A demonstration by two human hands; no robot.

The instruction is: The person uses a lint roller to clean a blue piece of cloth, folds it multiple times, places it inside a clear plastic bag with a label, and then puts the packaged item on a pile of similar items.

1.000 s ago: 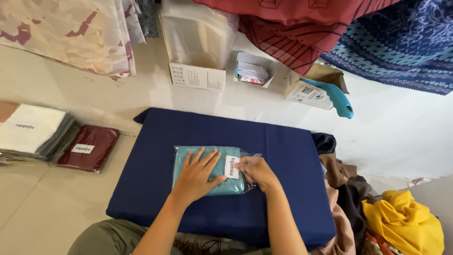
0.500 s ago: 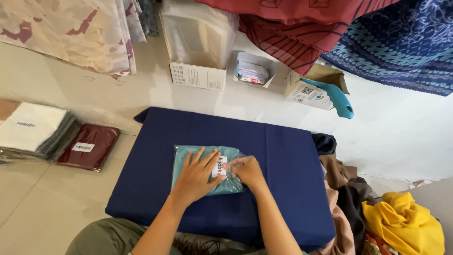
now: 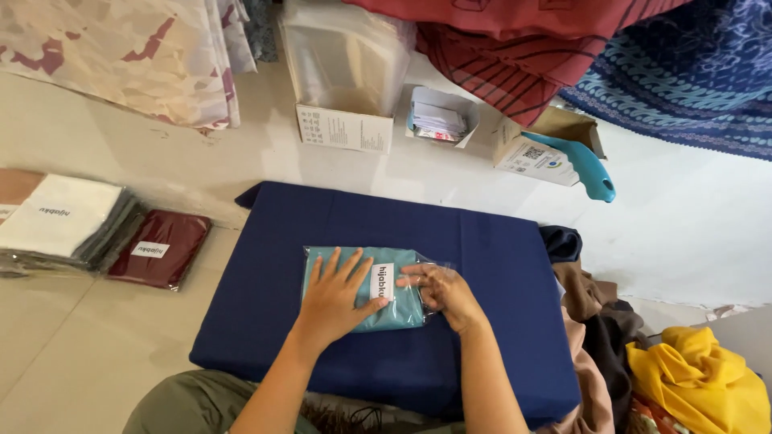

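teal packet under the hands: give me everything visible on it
The teal packet is a folded teal cloth in a clear, glossy plastic bag with a white label on top. It lies flat near the middle of the navy blue pad. The left hand presses flat on it, fingers spread; the right hand rests on its right end, where loose clear plastic sticks out.

Soft even daylight, sharp focus

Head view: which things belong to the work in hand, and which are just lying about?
In hand:
- teal packet, pressed flat by the left hand
- right hand at the packet's clear flap
- navy pad beneath

Lying about:
- maroon packet
- white packet stack
- box of clear bags
- yellow cloth
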